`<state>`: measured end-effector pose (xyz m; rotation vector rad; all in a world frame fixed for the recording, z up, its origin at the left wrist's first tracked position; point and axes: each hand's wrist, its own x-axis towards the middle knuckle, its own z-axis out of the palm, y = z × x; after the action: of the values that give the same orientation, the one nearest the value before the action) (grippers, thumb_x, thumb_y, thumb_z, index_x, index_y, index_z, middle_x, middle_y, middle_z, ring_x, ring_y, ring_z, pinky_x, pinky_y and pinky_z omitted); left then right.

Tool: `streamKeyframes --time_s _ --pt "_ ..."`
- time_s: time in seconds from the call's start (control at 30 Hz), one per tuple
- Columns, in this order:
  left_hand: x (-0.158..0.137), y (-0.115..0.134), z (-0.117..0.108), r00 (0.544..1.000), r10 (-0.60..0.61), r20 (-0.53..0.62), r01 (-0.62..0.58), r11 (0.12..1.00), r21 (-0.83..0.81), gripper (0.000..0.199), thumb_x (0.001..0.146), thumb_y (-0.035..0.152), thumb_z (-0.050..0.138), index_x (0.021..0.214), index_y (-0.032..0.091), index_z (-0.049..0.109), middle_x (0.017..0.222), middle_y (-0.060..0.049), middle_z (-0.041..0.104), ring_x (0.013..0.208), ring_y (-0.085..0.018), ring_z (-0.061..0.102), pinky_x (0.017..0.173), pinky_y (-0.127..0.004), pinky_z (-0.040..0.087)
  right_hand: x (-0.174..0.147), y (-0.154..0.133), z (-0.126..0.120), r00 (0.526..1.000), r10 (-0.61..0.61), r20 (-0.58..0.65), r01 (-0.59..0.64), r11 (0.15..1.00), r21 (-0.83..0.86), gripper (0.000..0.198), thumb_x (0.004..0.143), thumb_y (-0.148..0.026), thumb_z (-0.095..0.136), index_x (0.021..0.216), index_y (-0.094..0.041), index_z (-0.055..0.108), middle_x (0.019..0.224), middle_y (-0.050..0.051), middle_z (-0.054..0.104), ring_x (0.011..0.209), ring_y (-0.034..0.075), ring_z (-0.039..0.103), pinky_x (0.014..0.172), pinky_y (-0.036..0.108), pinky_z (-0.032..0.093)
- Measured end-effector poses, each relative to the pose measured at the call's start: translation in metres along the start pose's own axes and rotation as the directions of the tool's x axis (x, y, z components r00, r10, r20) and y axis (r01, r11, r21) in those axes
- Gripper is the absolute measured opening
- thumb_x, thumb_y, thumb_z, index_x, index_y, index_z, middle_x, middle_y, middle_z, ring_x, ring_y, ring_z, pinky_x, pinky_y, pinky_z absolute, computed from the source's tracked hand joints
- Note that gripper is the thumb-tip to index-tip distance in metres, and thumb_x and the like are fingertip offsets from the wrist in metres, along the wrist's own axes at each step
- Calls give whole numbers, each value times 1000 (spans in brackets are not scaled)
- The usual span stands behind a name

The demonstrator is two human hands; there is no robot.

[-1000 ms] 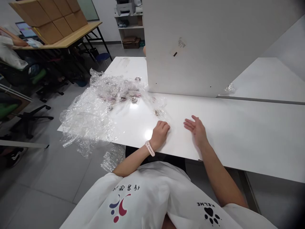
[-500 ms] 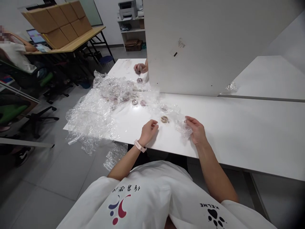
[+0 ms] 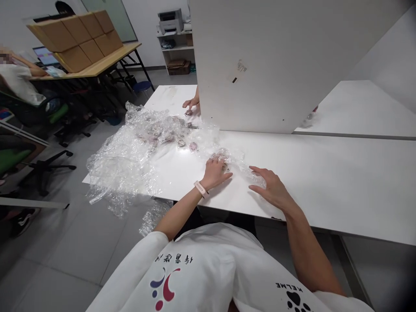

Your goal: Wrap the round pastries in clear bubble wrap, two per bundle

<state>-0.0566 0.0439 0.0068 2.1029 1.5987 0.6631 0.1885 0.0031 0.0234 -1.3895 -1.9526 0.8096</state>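
Note:
My left hand lies palm down with its fingers stretched out over a small gold-toned round piece, which it mostly covers. Clear plastic wrap runs from the left fingertips toward the right. Beside its right end is my right hand, thumb and fingers apart; whether the fingertips touch the wrap I cannot tell. Two more small discs lie farther left, one dark and one pinkish. A large heap of crumpled clear wrap covers the table's left end, with some reddish pieces partly hidden in it.
A tall white panel stands across the far edge of the white table. Past its left side, another person's hand reaches to a small disc. Wrap hangs over the left edge. Cardboard boxes stand on a desk behind.
My left hand has moved forward and right onto the gold-toned piece. My right hand's fingers have spread from their pinch on the wrap. The other person's hand has come down to a disc.

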Motion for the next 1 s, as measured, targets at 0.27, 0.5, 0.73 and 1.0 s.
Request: streamKeyframes --time_s 0.27,0.5,0.73,1.0 --pt "-32 -22 3 989 149 -24 -144 979 141 25 84 20 68 109 19 66 133 -13 60 127 -34 52 107 -54 42 -10 23 8 992 -121 -43 106 961 -254 28 84 -15 44 80 -25 70 91 5 68 85 23 60 81 41 43" --pt "-98 -48 -24 978 -26 -206 79 965 251 26 84 15 64 110 17 63 134 -18 55 124 -35 50 103 -52 45 -33 23 -27 974 -224 -15 167 765 -621 35 90 -19 41 113 -25 68 129 8 64 120 30 55 104 54 34" --pt "-115 -61 -72 824 -317 -470 308 946 -97 20 85 17 61 104 19 63 122 -13 62 113 -29 58 92 -45 51 -35 -32 14 912 -293 288 394 822 -413 41 99 -35 47 139 -28 53 150 7 49 139 28 42 118 54 23" --pt "-41 11 -74 951 -29 -307 -57 962 -268 12 95 20 55 106 21 59 100 -3 69 78 -14 63 70 -30 51 -46 -69 27 698 -276 660 305 949 73 42 99 -47 47 137 -32 59 143 4 57 131 24 51 108 44 42"
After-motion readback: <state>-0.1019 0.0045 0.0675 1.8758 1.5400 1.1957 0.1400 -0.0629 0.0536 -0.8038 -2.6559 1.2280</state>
